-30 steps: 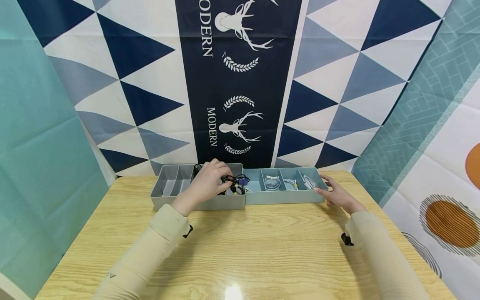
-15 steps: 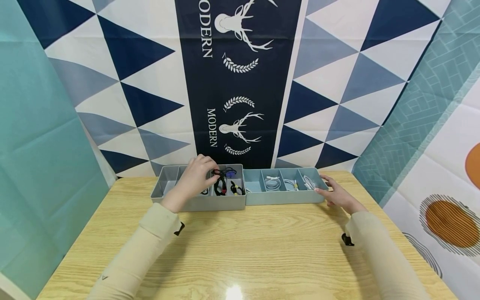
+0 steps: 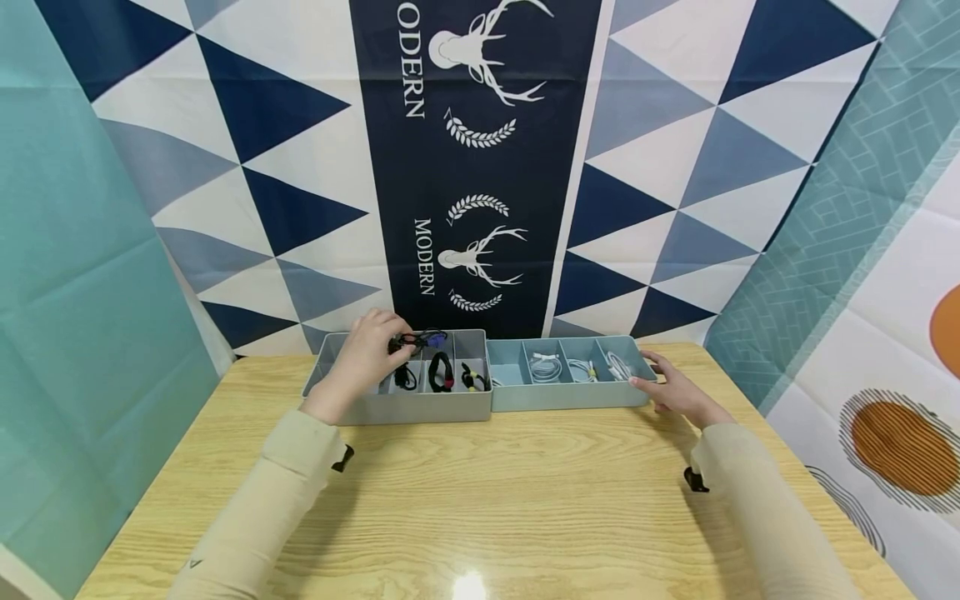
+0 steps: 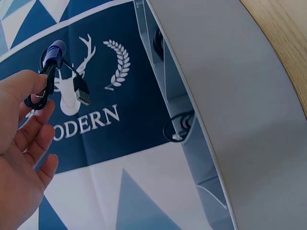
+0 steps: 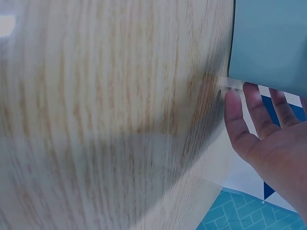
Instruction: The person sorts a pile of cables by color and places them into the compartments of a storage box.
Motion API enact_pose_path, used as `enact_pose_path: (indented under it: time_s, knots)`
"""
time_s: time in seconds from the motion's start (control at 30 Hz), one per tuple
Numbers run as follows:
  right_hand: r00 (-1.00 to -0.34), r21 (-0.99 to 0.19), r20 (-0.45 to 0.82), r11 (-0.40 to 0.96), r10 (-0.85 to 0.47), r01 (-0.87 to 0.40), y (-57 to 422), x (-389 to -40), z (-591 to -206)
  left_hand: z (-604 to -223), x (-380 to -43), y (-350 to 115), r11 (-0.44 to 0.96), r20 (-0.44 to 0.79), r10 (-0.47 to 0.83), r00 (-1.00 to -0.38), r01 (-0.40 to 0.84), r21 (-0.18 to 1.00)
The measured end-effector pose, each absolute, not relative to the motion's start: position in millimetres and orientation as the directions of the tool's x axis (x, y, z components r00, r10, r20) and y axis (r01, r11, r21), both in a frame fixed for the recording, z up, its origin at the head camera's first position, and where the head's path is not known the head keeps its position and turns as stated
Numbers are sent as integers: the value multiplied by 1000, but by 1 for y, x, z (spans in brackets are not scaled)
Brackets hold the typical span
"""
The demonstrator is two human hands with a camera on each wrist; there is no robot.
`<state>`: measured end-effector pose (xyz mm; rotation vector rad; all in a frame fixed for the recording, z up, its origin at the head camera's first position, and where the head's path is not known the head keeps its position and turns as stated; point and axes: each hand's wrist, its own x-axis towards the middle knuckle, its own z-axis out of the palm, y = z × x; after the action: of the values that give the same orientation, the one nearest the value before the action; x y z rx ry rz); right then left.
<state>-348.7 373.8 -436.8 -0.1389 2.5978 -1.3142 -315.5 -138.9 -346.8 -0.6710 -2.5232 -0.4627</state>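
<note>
My left hand (image 3: 366, 354) pinches a coiled black USB cable (image 4: 49, 79) between thumb and fingers. Its blue connector (image 4: 54, 51) and a rectangular USB plug (image 4: 82, 92) stick out of the bundle. In the head view, this hand is over the left part of a grey divided box (image 3: 420, 408), with the blue end pointing right. My right hand (image 3: 675, 390) rests its loosely bent fingers against the right end of a light blue divided box (image 3: 570, 397). The right wrist view has the fingertips (image 5: 233, 103) beside that box's end.
Several compartments of the grey box hold black cables: a small coil (image 3: 406, 377), a loop with a red bit (image 3: 441, 372) and one with yellow (image 3: 472, 377). White cables (image 3: 545, 367) lie in the blue box. Behind the wooden table (image 3: 510, 500) hangs a patterned cloth (image 3: 480, 167).
My left hand has moved left along the grey box with the black USB cable, uncovering the compartments on the right. My right hand has stayed at the blue box's end.
</note>
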Motion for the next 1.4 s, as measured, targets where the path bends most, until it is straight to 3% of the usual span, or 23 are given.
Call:
enact_pose_path:
  time_s: [1.4]
  knots:
    - [-973, -773, -175, 633, -152, 40, 373, -352, -439, -385, -324, -198, 868, 604, 21, -796, 315, 384]
